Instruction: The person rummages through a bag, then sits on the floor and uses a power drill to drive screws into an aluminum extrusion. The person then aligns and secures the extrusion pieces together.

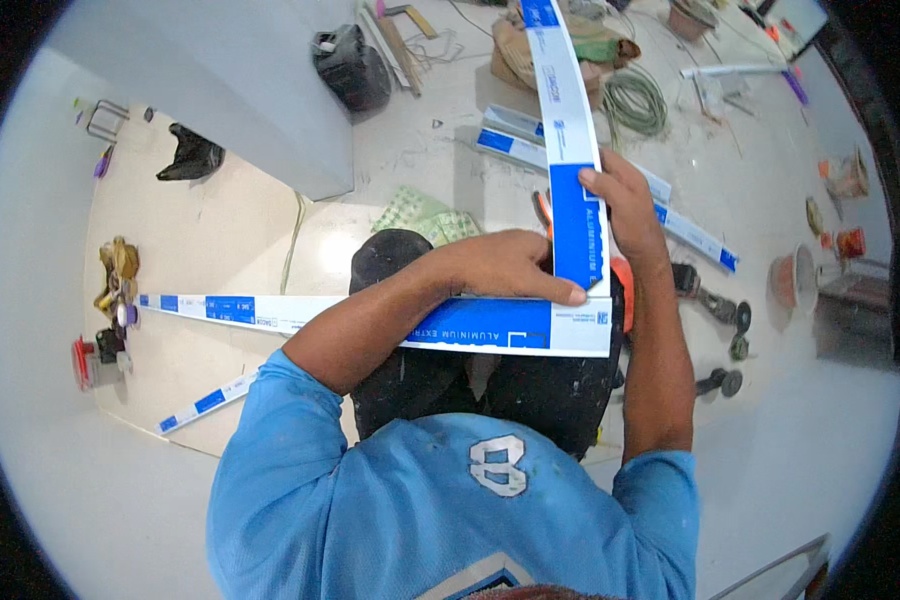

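Observation:
A long aluminium profile in blue-and-white protective film lies crosswise over my knees and runs off to the left. A second profile with the same film stretches away from me, its near end meeting the first one's right end at about a right angle. My left hand is closed at this corner, thumb pressed along the crosswise profile's upper edge; its fingertips are hidden behind the second profile. Farther up, my right hand grips the second profile, its thumb on the front face and the other fingers around the right edge.
More film-covered profiles lie on the floor ahead, and another strip at lower left. A pillar stands ahead left, beside a black bag. Coiled cable, power tools and a bucket are to the right.

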Demonstrator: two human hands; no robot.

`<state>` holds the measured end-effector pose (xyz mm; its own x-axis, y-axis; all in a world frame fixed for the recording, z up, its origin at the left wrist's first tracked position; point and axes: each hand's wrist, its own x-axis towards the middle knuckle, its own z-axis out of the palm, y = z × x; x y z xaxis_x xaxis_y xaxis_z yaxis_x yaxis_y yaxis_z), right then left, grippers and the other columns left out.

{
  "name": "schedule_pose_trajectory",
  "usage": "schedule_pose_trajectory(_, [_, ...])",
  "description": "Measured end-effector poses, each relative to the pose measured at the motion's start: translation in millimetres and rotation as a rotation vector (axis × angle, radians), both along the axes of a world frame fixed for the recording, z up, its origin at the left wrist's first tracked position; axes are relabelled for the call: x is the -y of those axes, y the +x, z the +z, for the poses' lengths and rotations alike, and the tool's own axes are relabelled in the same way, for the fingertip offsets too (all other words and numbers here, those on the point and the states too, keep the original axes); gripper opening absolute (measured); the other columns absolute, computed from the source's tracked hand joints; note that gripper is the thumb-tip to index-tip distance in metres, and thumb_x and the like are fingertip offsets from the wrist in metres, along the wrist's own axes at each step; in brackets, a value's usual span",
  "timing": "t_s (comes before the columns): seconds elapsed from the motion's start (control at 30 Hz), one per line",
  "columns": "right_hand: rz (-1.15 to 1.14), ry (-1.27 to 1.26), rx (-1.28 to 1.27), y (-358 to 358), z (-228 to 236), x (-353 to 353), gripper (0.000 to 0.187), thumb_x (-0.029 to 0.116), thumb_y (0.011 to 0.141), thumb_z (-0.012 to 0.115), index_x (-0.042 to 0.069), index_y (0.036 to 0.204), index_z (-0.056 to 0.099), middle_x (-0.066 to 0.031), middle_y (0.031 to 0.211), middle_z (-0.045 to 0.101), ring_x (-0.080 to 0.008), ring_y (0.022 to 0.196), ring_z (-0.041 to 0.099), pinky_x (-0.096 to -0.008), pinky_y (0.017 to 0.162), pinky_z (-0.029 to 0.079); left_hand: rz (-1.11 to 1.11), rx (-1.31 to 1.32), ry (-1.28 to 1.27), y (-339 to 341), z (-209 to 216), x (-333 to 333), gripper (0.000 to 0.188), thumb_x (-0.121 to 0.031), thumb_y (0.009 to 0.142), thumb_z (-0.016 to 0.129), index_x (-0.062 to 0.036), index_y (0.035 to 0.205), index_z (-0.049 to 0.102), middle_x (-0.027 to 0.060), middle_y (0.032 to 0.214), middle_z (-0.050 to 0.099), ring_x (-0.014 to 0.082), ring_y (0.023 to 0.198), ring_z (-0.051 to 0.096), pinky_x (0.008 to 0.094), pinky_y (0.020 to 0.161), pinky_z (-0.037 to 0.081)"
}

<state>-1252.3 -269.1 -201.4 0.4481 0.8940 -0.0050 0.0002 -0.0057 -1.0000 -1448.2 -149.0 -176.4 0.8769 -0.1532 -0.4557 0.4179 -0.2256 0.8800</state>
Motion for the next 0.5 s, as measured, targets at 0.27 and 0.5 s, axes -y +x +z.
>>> schedule_pose_trajectory(0.27, [-0.049,-0.021,-0.077,-1,-12,-5,0.042,0.025,0.096,0.064,-0.007,0.123,0.069,-0.0087,0.104,0.072,-0.0162,0.093,0.065,-0.0328,0.085,0.053,0.06,0.001,-0.125,-13,-4,2,0.076,-0.062,0.094,0.075,0.0063,0.127,0.074,0.022,0.112,0.077,0.0274,0.1,0.075,0.0376,0.091,0.058])
schedule_pose_trajectory(0.5, [-0.146,-0.078,0.073,-6,-12,-3,0.037,0.029,0.094,0.066,-0.005,0.109,0.072,-0.0125,0.095,0.071,-0.0211,0.087,0.066,-0.0385,0.08,0.052,0.08,-0.063,-0.22,-10,-7,3,0.061,-0.05,0.099,0.076,0.0038,0.127,0.071,0.0106,0.106,0.076,0.0146,0.091,0.071,0.0313,0.081,0.058])
